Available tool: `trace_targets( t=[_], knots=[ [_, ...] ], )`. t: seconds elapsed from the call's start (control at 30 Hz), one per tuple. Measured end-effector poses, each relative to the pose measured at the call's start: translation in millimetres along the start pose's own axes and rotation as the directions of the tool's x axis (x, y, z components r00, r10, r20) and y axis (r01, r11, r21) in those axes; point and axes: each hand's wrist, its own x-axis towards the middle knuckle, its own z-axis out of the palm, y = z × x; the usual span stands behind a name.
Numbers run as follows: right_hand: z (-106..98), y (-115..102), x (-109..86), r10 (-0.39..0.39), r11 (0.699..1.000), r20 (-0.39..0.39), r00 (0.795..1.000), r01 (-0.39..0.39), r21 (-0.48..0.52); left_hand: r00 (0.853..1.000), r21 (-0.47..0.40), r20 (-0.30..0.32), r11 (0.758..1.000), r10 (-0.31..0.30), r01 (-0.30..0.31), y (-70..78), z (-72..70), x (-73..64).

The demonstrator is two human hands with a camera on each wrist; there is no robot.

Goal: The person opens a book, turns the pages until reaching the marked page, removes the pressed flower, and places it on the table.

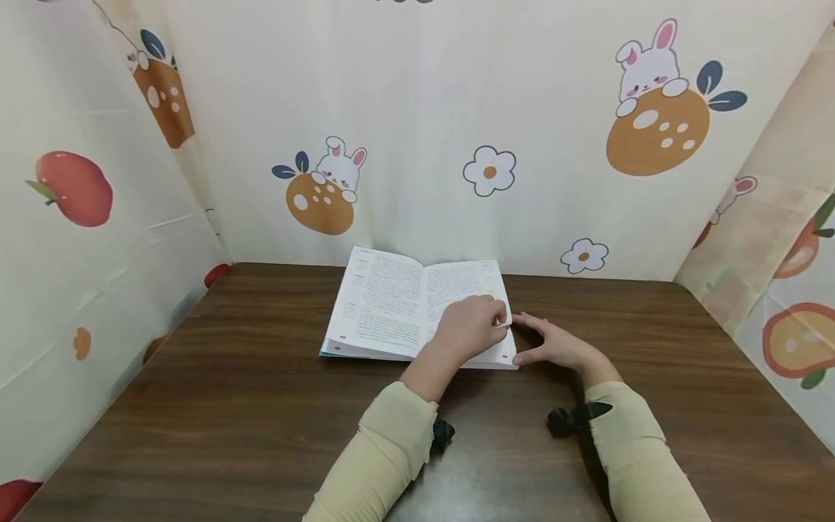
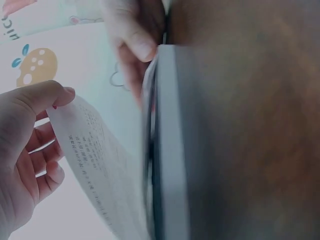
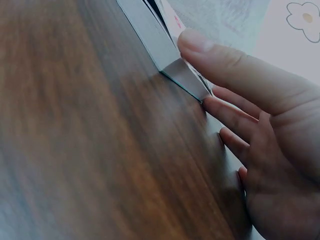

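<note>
An open book (image 1: pixel 389 301) with printed text lies on the brown table, near its back edge. Over the right-hand side of the book, my left hand (image 1: pixel 471 328) pinches a page. In the left wrist view that page (image 2: pixel 92 150) is raised and curved, its edge held between thumb and fingers. My right hand (image 1: pixel 559 346) is at the book's right edge with fingers extended. The right wrist view has its thumb (image 3: pixel 225 62) against the page corner and its other fingers along the side of the book.
The wooden table (image 1: pixel 261 420) reaches out on both sides of the book. A pale curtain (image 1: pixel 417 94) printed with rabbits, fruit and flowers stands behind it and along both sides. Black straps with small dark devices (image 1: pixel 564 422) are at the wrists.
</note>
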Motion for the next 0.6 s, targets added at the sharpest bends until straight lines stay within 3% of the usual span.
trace_targets(
  t=[0.3, 0.6],
  knots=[
    [1, -1, -1.2, 0.065, 0.997, 0.023, 0.998, -0.066, 0.046, 0.99, -0.044, -0.131, 0.998, -0.042, 0.036, -16.8, -36.9, -15.1],
    [3, -1, 2.2, 0.047, 0.997, 0.018, 0.999, -0.048, 0.055, 0.965, -0.148, -0.207, 0.98, -0.16, 0.131, -54.3, -71.4, -40.8]
  ],
)
